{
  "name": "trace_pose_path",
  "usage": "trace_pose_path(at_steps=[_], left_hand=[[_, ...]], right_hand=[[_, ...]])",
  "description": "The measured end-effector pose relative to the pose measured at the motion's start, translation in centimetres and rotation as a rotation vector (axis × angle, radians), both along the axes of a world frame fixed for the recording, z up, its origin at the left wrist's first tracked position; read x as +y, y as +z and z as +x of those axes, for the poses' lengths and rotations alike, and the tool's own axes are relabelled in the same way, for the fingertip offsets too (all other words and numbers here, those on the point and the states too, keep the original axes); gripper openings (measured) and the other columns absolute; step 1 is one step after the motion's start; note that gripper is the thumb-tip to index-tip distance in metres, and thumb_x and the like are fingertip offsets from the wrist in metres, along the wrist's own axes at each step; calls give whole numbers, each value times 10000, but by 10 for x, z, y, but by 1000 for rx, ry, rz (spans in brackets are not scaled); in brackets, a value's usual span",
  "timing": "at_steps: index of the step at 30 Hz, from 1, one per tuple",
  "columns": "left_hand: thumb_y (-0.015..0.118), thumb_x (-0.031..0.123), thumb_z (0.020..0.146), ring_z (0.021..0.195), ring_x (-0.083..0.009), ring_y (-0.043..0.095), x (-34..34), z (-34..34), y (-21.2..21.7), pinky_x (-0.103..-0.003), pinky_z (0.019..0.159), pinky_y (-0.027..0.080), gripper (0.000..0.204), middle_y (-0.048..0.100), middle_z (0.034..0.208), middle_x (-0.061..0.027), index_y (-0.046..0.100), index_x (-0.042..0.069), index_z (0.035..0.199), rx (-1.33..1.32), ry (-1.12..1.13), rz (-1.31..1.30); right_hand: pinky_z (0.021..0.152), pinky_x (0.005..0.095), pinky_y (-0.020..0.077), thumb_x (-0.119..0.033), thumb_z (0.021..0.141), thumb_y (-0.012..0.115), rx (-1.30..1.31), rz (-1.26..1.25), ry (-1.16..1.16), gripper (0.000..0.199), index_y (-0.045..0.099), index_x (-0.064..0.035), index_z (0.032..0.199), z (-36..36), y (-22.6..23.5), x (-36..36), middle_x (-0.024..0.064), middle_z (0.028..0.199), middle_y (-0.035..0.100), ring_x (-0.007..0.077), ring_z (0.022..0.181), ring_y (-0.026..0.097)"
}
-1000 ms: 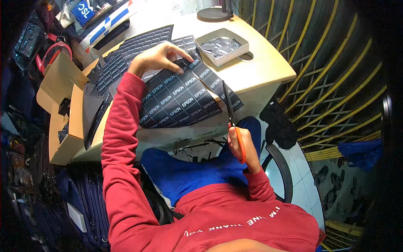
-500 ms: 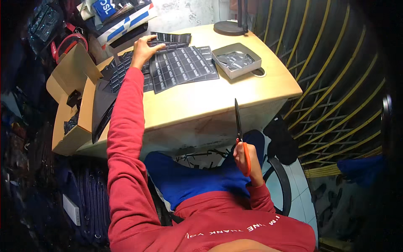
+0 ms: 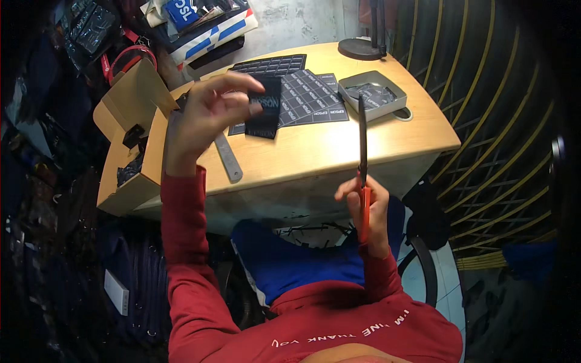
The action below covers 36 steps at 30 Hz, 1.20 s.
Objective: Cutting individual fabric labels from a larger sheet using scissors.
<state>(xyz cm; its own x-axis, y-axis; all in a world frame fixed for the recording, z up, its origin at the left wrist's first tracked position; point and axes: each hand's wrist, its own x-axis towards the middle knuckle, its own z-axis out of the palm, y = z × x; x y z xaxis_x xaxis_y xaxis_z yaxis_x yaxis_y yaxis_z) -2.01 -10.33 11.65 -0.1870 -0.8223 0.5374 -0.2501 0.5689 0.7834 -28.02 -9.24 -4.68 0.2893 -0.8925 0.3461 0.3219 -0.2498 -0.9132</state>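
Observation:
Raised over the table's left part, my left hand [image 3: 209, 118] pinches a short black strip of printed labels [image 3: 266, 118] between thumb and fingers. The strip hangs down and is slightly blurred. My right hand [image 3: 375, 209], in front of the table edge, grips scissors by their orange handles [image 3: 364, 212]. Their dark blades [image 3: 363, 136] point away from me and look closed, apart from the strip. Beyond the strip, black label sheets with a grid of light lines [image 3: 305, 94] lie overlapping. To their right, a shallow grey box [image 3: 380, 110] holds small black pieces.
A steel ruler [image 3: 229, 160] lies near the table's front edge. An open cardboard box [image 3: 127, 181] with dark items stands at the left. A lamp base [image 3: 361, 49] sits at the back of the wooden table [image 3: 315, 145]. A folding metal gate [image 3: 484, 133] is at the right.
My left hand has lifted the black strip off the sheets and brought it closer to me. The scissors have risen slightly. The ruler now shows. The whole view has shifted a little.

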Motion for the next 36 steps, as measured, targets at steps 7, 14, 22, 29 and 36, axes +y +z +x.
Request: trace_pose_path(at_steps=[7,14,22,29,36], left_hand=[[624,-171,729,839,-111,576,57,-30,-42,-235,732,467,295,587,937,-89,626,-65,1004,-64,-177,348],[635,-155,751,913,-132,615,68,-43,-82,-217,753,527,350,556,1036,-93,569,-81,1087,67,-141,296],[673,-130,731,772,-96,613,82,-24,-100,-198,652,477,487,649,888,-111,526,-31,1185,125,77,315],[693,-102,735,792,-130,649,89,-22,-111,-214,678,522,482,665,944,-169,521,-21,1177,275,176,254],[697,-108,727,865,-147,641,95,-14,-117,-232,727,547,442,648,969,-136,547,-20,1132,331,150,251]], right_hand=[[864,293,440,-146,769,761,-272,-96,96,291,500,-33,833,28,16,26,196,1020,638,180,977,581],[542,166,369,-20,781,709,-145,-23,73,191,523,-39,815,40,12,34,59,867,641,10,609,436],[561,189,372,-269,883,635,-36,-16,137,260,511,-41,858,28,-14,27,-22,717,492,33,627,445],[556,213,379,-352,819,699,238,-11,72,372,511,-35,871,12,-37,33,-4,693,486,59,611,437],[566,234,395,-377,811,699,370,8,165,408,501,-24,867,12,-41,35,7,690,481,79,617,437]])
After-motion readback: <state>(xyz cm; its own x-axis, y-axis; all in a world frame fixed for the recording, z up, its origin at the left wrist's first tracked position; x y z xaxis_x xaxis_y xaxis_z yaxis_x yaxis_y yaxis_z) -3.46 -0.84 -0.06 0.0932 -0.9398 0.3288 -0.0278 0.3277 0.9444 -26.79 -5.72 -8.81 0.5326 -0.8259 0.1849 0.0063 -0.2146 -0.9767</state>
